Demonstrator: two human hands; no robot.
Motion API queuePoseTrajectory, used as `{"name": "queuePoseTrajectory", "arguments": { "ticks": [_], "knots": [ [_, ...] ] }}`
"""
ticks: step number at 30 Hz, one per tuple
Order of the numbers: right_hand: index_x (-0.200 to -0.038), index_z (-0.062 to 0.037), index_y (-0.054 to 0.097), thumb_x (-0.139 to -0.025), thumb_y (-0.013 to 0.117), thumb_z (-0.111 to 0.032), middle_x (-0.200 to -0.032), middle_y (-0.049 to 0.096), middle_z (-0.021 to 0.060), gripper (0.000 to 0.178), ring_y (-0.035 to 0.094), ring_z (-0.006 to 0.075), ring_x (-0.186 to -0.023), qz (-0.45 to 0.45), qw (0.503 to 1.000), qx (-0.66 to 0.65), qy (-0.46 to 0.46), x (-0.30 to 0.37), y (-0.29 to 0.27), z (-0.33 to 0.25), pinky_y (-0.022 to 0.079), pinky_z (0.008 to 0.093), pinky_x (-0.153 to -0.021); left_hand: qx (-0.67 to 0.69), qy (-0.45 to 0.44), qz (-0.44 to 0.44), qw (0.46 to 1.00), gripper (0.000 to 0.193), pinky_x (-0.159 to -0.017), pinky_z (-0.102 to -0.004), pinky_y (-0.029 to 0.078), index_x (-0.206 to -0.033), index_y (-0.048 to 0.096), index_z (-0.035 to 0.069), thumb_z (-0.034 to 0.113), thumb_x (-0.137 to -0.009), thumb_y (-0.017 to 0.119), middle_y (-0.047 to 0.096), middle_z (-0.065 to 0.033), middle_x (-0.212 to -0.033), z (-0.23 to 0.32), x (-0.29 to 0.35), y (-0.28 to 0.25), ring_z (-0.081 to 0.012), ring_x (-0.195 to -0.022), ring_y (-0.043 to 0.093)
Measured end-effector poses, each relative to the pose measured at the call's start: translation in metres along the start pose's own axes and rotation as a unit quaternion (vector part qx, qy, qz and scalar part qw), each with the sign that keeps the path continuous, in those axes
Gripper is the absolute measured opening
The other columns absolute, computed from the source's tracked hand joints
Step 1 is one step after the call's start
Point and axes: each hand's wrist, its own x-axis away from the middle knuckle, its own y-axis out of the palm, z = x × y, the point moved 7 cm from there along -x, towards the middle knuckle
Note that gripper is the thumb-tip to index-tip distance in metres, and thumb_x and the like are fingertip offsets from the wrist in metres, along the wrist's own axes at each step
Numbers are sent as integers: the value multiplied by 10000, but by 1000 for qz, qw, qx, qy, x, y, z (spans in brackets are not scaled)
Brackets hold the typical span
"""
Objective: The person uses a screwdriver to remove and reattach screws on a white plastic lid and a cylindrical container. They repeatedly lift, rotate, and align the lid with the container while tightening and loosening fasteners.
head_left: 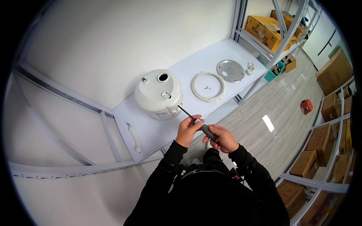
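A screwdriver (206, 130) with a grey handle and a long dark shaft slants up and left toward a white rounded appliance housing (156, 93). Its tip reaches the lower right side of that housing; whether it sits in a screw is too small to tell. My right hand (224, 139) is wrapped round the back of the handle. Near the front of the handle, where the shaft begins, my left hand (187, 130) pinches the tool. The housing has a round dark hole in its top and small fittings beside it.
On the white table (151, 132) lie a curved white handle (134, 138), a white ring (193, 87) with small dark screws inside it, a perforated metal disc (234, 71) and small white parts (250, 69). Shelves with cardboard boxes (319, 142) stand right. A red object (306, 107) is on the floor.
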Motion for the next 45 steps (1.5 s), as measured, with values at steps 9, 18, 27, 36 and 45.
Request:
{"name": "queuePoseTrajectory", "arguments": {
  "ticks": [9,18,27,36,45],
  "knots": [
    [-1339,-53,559,-1011,629,-193,-920,673,76,364,558,108,-597,125,798,448,-383,26,22,-40,417,258,-522,-69,-45,0,997,325,-824,-304,549,-1266,613,-32,149,-1001,665,650,-24,-953,-10,-1,-9,-123,-845,647],
    [-1260,-41,621,-950,693,-161,-894,688,124,340,612,163,-670,118,860,395,-302,17,14,-28,491,339,-598,51,-20,-3,999,305,-858,-335,562,-1255,611,-28,155,-1014,646,646,-42,-1037,-7,2,-6,-123,-932,642],
    [-1351,-35,542,-986,672,-180,-962,682,84,414,596,125,-683,30,993,63,-95,3,-4,5,457,276,-579,23,-17,-6,1000,316,-893,-359,564,-1279,562,-23,112,-1005,646,669,-86,-1102,-9,3,-11,-170,-1005,669],
    [-1286,-23,581,-1010,625,-176,-998,641,69,318,573,124,-652,147,714,496,-473,26,26,-33,432,255,-587,-26,-65,10,998,281,-849,-351,550,-1248,601,-25,83,-992,643,664,-74,-1009,-10,0,-17,-174,-890,654],
    [-1270,-21,593,-1009,607,-193,-1008,693,101,313,598,152,-682,-27,998,-50,-10,0,3,-2,471,281,-597,65,-24,-53,996,233,-826,-345,541,-1220,617,-3,112,-1017,624,652,-54,-1018,-14,-4,-17,-147,-904,634]
  ]
}}
